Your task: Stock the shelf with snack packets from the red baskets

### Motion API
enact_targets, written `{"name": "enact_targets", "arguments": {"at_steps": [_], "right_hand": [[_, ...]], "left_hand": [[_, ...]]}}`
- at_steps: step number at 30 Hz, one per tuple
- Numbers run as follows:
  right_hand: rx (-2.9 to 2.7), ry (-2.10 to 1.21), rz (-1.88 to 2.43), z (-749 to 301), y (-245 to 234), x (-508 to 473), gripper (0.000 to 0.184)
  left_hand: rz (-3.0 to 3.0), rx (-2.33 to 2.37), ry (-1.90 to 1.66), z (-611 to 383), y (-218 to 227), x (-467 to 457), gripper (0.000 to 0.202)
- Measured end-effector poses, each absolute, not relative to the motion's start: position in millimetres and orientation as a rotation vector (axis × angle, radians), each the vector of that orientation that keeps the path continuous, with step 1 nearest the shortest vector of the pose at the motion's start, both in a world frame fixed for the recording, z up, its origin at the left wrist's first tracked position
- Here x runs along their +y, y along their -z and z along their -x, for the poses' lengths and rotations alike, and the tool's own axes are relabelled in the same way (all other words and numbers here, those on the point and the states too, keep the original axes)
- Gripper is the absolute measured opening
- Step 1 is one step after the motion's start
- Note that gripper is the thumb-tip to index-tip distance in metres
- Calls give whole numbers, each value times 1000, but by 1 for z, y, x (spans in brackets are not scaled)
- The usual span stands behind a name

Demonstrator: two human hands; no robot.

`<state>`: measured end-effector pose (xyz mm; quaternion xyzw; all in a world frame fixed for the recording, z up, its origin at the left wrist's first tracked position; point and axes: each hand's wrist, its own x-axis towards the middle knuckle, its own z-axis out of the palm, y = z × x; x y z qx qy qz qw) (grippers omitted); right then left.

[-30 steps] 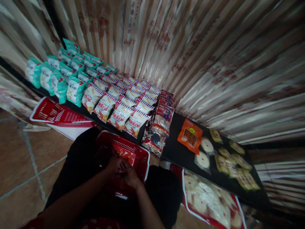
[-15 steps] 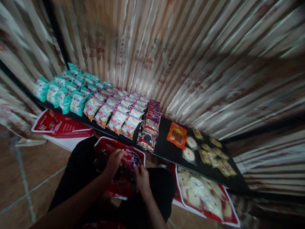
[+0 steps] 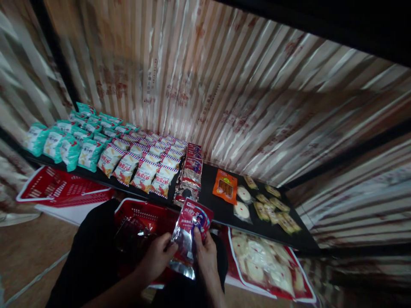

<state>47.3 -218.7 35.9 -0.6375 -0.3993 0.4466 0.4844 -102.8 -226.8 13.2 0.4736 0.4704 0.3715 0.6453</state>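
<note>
Both hands hold up one dark red snack packet (image 3: 189, 229) with a silvery lower edge, just above my lap. My left hand (image 3: 158, 256) grips its left side, fingers curled round it. My right hand (image 3: 205, 252) pinches its right side, thumb on the front. Under the hands sits a red plastic basket (image 3: 141, 214) on my lap with more dark packets inside. Ahead, on the black shelf (image 3: 221, 205), stands a stack of matching dark red packets (image 3: 191, 175).
The shelf carries rows of white-and-orange snack bags (image 3: 144, 164), teal bags (image 3: 64, 141) at the left, an orange packet (image 3: 225, 187) and small round and yellow packets (image 3: 266, 205) at the right. Another red basket (image 3: 54, 192) lies left; a red tray of white packets (image 3: 266, 265) lies right.
My hands have lifted a dark red packet out of the basket and now hold it upright between them. The view has tilted up and shifted slightly.
</note>
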Motion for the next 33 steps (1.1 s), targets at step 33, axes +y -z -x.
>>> {"name": "enact_targets", "arguments": {"at_steps": [33], "right_hand": [[-1583, -179, 1853, -65, -34, -71, 39]], "left_hand": [[-1676, 1669, -972, 65, -32, -94, 42]]}}
